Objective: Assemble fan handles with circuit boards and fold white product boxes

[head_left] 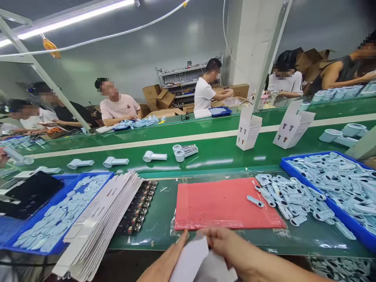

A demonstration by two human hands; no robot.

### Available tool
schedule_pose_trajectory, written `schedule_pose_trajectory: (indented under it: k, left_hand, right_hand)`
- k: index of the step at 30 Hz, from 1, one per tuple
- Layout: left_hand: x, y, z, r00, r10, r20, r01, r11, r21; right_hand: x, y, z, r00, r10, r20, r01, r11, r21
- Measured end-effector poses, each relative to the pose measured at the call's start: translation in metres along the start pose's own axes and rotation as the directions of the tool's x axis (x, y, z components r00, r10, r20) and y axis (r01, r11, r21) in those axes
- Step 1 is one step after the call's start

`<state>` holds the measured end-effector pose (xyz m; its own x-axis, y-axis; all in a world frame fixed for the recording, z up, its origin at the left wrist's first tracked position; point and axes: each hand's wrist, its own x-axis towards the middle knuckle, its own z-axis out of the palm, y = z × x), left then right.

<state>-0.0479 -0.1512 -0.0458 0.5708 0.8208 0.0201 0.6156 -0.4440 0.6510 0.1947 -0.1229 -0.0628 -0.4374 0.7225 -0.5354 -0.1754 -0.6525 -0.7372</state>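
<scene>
A small white cardboard box (192,256) is held low at the bottom centre, past the table's front edge. My left hand (166,260) grips its left side, thumb pointing up along the panel. On the other side, the fingers of my right hand (227,244) are bent around the upper right edge and a flap. The box's lower part is cut off by the frame. Just beyond both hands lies a red mat (217,203) taped to the table. One light-blue handle-shaped plastic piece (255,201) rests on its right part.
Flattened white cartons (100,223) are stacked at left beside circuit boards (141,203). Blue trays (329,201) of light-blue parts flank the table, with a loose pile (290,196) at right. Two white boxes (249,131) and blue fan bodies (154,156) stand on the green conveyor (205,137). Co-workers sit beyond.
</scene>
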Motion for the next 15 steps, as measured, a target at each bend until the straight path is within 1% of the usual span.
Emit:
schedule_pose_trajectory:
  k: [1,2,3,4,5,6,7,8,9,10,11,12,13,15]
  left_hand:
    - [0.005,0.007,-0.013,0.999,0.029,-0.019,-0.029,0.999,0.019]
    - [0.01,0.015,-0.028,0.998,0.046,-0.041,-0.044,0.998,0.046]
    - [0.016,0.024,-0.041,0.996,0.049,-0.068,-0.044,0.996,0.075]
    - [0.022,0.032,-0.053,0.994,0.04,-0.106,-0.029,0.995,0.1]
    - [0.029,0.041,-0.063,0.988,0.027,-0.151,-0.009,0.993,0.117]
    - [0.035,0.048,-0.071,0.979,0.017,-0.201,0.008,0.993,0.121]
    - [0.041,0.054,-0.076,0.971,0.017,-0.238,0.01,0.993,0.114]
    - [0.047,0.058,-0.078,0.965,0.022,-0.26,0.004,0.995,0.099]
    - [0.052,0.061,-0.079,0.962,0.026,-0.272,-0.004,0.997,0.08]
    - [0.056,0.063,-0.079,0.96,0.032,-0.278,-0.015,0.998,0.06]
    - [0.059,0.064,-0.077,0.958,0.042,-0.285,-0.03,0.999,0.046]
    - [0.062,0.065,-0.075,0.954,0.057,-0.295,-0.047,0.998,0.041]
    - [0.064,0.065,-0.073,0.947,0.079,-0.311,-0.067,0.996,0.05]
    - [0.068,0.067,-0.068,0.92,0.152,-0.361,-0.121,0.987,0.105]
  right_hand:
    - [-0.006,-0.015,0.002,0.998,-0.059,-0.008,0.059,0.998,-0.002]
    - [-0.013,-0.029,0.003,0.989,-0.146,-0.025,0.146,0.989,0.002]
    - [-0.018,-0.041,0.004,0.962,-0.268,-0.047,0.268,0.963,-0.007]
    - [-0.023,-0.052,0.005,0.907,-0.415,-0.075,0.413,0.91,-0.041]
    - [-0.027,-0.059,0.006,0.813,-0.575,-0.092,0.566,0.818,-0.107]
    - [-0.03,-0.063,0.007,0.682,-0.727,-0.077,0.703,0.682,-0.202]
    - [-0.031,-0.064,0.009,0.53,-0.848,-0.028,0.803,0.512,-0.304]
    - [-0.031,-0.063,0.012,0.385,-0.922,0.047,0.858,0.339,-0.386]
    - [-0.03,-0.061,0.015,0.269,-0.955,0.127,0.881,0.191,-0.433]
    - [-0.028,-0.058,0.018,0.187,-0.963,0.196,0.891,0.082,-0.446]
    - [-0.026,-0.055,0.021,0.132,-0.963,0.233,0.899,0.018,-0.437]
    - [-0.024,-0.052,0.024,0.1,-0.968,0.229,0.91,-0.004,-0.415]
    - [-0.023,-0.05,0.026,0.084,-0.978,0.193,0.921,0.002,-0.39]
    - [-0.021,-0.05,0.028,0.086,-0.993,0.086,0.939,0.052,-0.341]
